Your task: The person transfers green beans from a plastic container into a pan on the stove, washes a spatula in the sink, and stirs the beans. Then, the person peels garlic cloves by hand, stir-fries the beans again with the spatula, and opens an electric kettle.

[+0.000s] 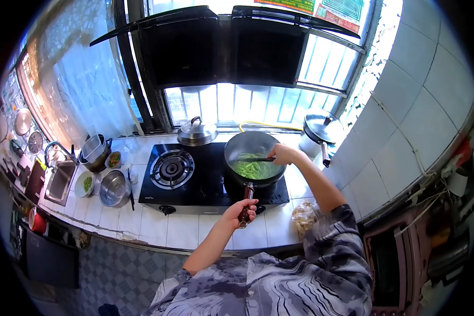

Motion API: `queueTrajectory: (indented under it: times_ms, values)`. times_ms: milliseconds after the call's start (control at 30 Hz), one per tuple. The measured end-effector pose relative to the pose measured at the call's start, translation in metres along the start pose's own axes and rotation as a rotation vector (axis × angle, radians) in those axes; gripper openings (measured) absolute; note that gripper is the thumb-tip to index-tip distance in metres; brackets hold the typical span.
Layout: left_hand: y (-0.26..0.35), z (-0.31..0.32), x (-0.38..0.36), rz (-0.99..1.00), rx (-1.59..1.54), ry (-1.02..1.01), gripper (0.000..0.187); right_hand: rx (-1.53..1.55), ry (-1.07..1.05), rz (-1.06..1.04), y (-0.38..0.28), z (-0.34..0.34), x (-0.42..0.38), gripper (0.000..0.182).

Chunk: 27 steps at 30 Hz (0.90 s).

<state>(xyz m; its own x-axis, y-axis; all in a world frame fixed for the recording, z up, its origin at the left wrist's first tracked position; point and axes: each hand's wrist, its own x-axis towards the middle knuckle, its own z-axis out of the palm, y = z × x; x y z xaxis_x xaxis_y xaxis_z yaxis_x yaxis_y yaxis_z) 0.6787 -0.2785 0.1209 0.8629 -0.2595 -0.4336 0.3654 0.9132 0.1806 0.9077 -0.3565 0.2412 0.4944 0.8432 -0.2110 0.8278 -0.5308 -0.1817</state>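
A deep dark wok (235,145) stands on the right burner of the black gas stove, with chopped green vegetables (253,168) inside and a faint haze over them. My left hand (239,213) is closed around the wok's brown handle (249,191), which points toward me. Over the wok's right rim, my right hand (284,155) grips a long dark cooking utensil (258,159). Its far end reaches into the greens, and its head cannot be made out.
The left burner (172,167) carries nothing. Behind it sits a domed metal lid (197,131). A lidded pot (321,134) stands back right, a plastic bag (304,216) front right. Metal basin (115,188), bowl of chopped greens (85,184) and sink (61,181) are left. Range hood (224,52) hangs above.
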Motion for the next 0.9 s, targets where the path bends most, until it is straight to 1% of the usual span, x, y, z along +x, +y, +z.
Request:
queueTrajectory:
  times_ms: [33, 67, 133, 200, 233, 333, 433, 467, 533, 567, 600, 667, 700, 733, 800, 833, 900]
  values:
    - [0.000, 0.001, 0.000, 0.003, 0.001, -0.004, 0.013, -0.019, -0.184, 0.046, -0.017, -0.018, -0.020, 0.027]
    - [0.000, 0.002, -0.001, -0.002, 0.000, -0.006, 0.013, -0.019, -0.185, 0.050, -0.017, -0.024, -0.027, 0.027]
    - [0.000, 0.003, -0.001, 0.009, 0.014, 0.005, 0.014, -0.442, -0.100, -0.110, -0.020, -0.040, -0.041, 0.020]
    - [0.000, 0.003, -0.001, 0.009, 0.014, 0.001, 0.014, -0.602, -0.030, -0.015, -0.040, -0.069, -0.064, 0.011]
    - [0.000, 0.003, -0.002, 0.010, 0.014, -0.001, 0.014, -0.624, 0.022, 0.018, -0.051, -0.081, -0.074, 0.010]
    - [0.000, 0.001, 0.000, 0.010, 0.014, -0.002, 0.014, -0.663, -0.006, 0.098, -0.072, -0.100, -0.086, 0.013]
    - [0.000, -0.001, 0.002, 0.001, -0.006, -0.022, 0.014, -0.673, -0.073, 0.058, -0.060, -0.074, -0.066, 0.015]
    - [0.000, -0.001, 0.001, 0.001, -0.009, -0.021, 0.014, -0.621, -0.104, 0.089, -0.057, -0.060, -0.056, 0.018]
    - [-0.001, 0.001, 0.000, 0.010, -0.005, -0.009, 0.014, -0.515, -0.046, 0.157, -0.047, -0.031, -0.040, 0.018]
    - [0.000, 0.000, 0.001, 0.017, -0.008, -0.012, 0.014, -0.474, 0.021, 0.162, -0.041, -0.021, -0.033, 0.018]
    - [0.000, -0.001, 0.001, 0.016, 0.008, -0.004, 0.015, -0.478, 0.022, 0.157, -0.039, -0.016, -0.030, 0.018]
    - [0.001, -0.002, 0.001, 0.020, 0.026, 0.005, 0.017, -0.378, 0.148, 0.254, -0.032, -0.008, -0.022, 0.019]
    - [0.000, 0.000, 0.001, 0.021, 0.019, 0.005, 0.014, -0.323, 0.204, 0.265, -0.030, -0.005, -0.020, 0.019]
    - [-0.001, 0.000, 0.000, 0.020, 0.012, 0.007, 0.012, -0.323, 0.205, 0.263, -0.028, -0.003, -0.015, 0.019]
    - [0.000, 0.000, 0.001, 0.011, 0.003, 0.007, 0.012, -0.205, 0.220, 0.344, -0.023, 0.009, -0.005, 0.020]
    - [0.000, -0.001, 0.002, 0.001, -0.004, 0.006, 0.012, -0.199, 0.216, 0.348, -0.015, 0.023, 0.005, 0.020]
    - [0.000, -0.003, 0.002, -0.008, -0.001, -0.004, 0.014, -0.047, 0.204, 0.327, -0.007, 0.044, 0.021, 0.021]
